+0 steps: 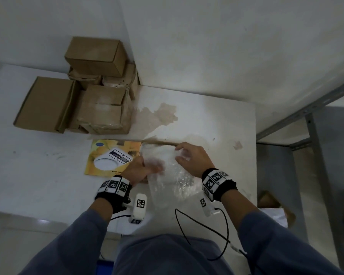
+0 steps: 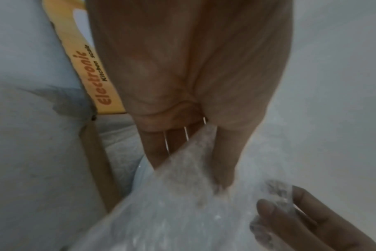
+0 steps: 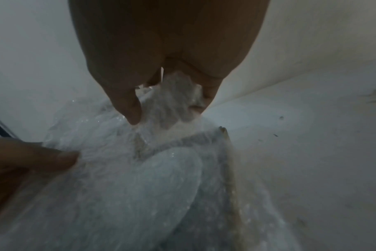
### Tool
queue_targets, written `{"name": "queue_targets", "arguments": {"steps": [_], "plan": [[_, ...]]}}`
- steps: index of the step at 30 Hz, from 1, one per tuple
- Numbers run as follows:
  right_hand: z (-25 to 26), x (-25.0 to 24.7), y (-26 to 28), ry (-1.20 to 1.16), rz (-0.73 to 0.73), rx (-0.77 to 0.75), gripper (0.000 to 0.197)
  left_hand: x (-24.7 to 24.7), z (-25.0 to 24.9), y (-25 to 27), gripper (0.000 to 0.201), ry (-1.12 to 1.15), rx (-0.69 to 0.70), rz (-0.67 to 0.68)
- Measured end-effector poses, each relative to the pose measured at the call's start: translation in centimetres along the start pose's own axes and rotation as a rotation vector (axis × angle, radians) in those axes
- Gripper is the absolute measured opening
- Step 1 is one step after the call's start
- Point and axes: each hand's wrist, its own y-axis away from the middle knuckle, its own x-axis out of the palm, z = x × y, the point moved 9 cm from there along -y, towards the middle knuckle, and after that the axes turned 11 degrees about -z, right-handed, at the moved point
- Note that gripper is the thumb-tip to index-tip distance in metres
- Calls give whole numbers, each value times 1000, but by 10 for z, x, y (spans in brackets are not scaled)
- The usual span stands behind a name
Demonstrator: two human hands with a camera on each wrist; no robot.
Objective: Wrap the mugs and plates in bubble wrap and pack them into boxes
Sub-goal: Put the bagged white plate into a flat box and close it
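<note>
1. Right hand first — thumb and fingers curled and pinching a bunched fold of the clear bubble wrap sheet, as the right wrist view shows.
2. Left hand grips the sheet's other edge, thumb over the film, fingers under it.
3. Through the wrap in the right wrist view, a round pale plate shows — it lies flat under the film between both hands.
4. The sheet spreads over the white worn table, trailing towards the person.
5. Just left of it lies a flat yellow kitchen-scale box, partly beneath the left hand.
6. Farther back, at the wall corner, brown cardboard boxes sit stacked.
</note>
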Motion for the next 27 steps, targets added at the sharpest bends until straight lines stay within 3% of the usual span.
{"name": "queue_targets", "arguments": {"steps": [3, 5, 7, 11, 14, 18, 22, 27], "plan": [[-15, -4, -1, -113, -60, 158, 46, -12, -1, -6, 21, 52, -2, -127], [-38, -1, 3, -290, -125, 370, 60, -19, 1, -11, 23, 104, -28, -182], [-56, 11, 8, -455, -145, 525, 56, -24, 2, -15, 24, 154, -56, -217], [-60, 13, 11, -405, -230, 481, 18, -23, 4, -19, 27, 244, -122, -217], [-63, 6, 12, -402, -315, 482, 22, -28, 3, -23, 39, 214, -81, -206], [-65, 1, 11, -336, -341, 471, 30, -42, -6, -28, 55, 33, 73, -322], [-71, 2, 11, -265, -357, 494, 41, -44, -9, -31, 61, -46, 133, -361], [-74, 6, 14, -257, -377, 512, 44, -58, -11, -32, 55, -160, 229, -457]]}}
